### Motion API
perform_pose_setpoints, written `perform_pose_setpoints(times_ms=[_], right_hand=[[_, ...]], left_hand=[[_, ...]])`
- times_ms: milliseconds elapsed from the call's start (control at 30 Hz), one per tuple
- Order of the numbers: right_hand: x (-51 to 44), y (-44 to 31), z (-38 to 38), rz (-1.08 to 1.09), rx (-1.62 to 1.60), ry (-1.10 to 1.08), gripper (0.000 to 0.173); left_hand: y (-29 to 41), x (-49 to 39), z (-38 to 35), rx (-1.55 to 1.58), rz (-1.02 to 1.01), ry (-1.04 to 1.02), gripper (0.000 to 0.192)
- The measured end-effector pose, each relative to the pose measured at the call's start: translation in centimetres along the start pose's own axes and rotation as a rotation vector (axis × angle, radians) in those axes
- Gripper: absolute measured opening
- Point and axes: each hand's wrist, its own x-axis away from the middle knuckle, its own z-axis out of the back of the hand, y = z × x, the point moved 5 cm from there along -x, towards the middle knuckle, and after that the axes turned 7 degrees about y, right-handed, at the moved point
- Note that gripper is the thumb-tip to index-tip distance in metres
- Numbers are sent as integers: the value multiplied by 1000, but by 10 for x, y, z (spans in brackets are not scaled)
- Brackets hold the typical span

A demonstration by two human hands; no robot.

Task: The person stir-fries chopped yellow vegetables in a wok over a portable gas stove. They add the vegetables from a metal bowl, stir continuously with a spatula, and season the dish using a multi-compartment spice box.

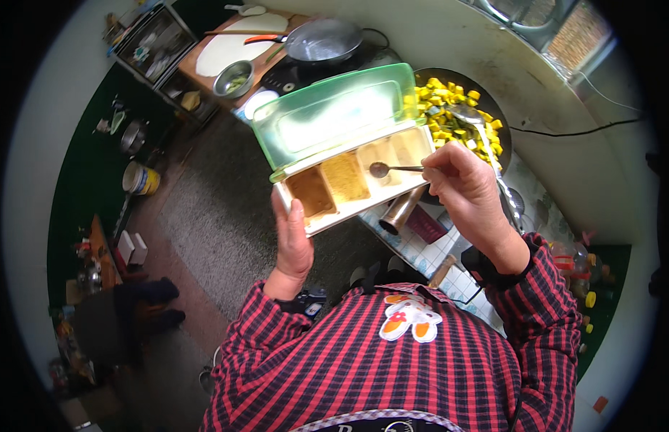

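My left hand (293, 245) holds the left end of a white seasoning box (342, 210) with several compartments. Its green translucent lid (334, 116) stands raised on the far side. Reddish-brown powder (311, 193) fills the left compartment and yellow powder (346, 178) the one beside it; paler contents lie in those to the right. Between the thumb and fingers of my right hand (467, 194) is the handle of a small spoon (380, 169), whose bowl is over a pale compartment. Beyond the box, a dark wok (502, 102) holds diced yellow pieces (440, 97) and a metal ladle (488, 140).
At the back, rolled dough (226, 54) lies on a wooden board with a rolling pin (248, 32). A metal bowl (233, 79) and an empty-looking pan (323, 42) are near it. A metal cylinder (402, 211) lies on the tiled-pattern table (453, 275) below the box.
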Motion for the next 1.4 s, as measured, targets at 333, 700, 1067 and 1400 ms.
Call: perform_pose_setpoints(times_ms=[333, 700, 1067, 1400], right_hand=[[2, -33, -98, 692, 482, -117, 19], [17, -31, -108, 781, 485, -269, 13], [14, -14, -112, 278, 199, -185, 6], [7, 19, -107, -127, -150, -88, 5]], left_hand=[[-1, 7, -8, 248, 132, 52, 56], [3, 7, -1, -207, -85, -18, 58], [7, 9, -10, -261, -136, -48, 56], [-1, 7, -7, -265, -115, -24, 55]])
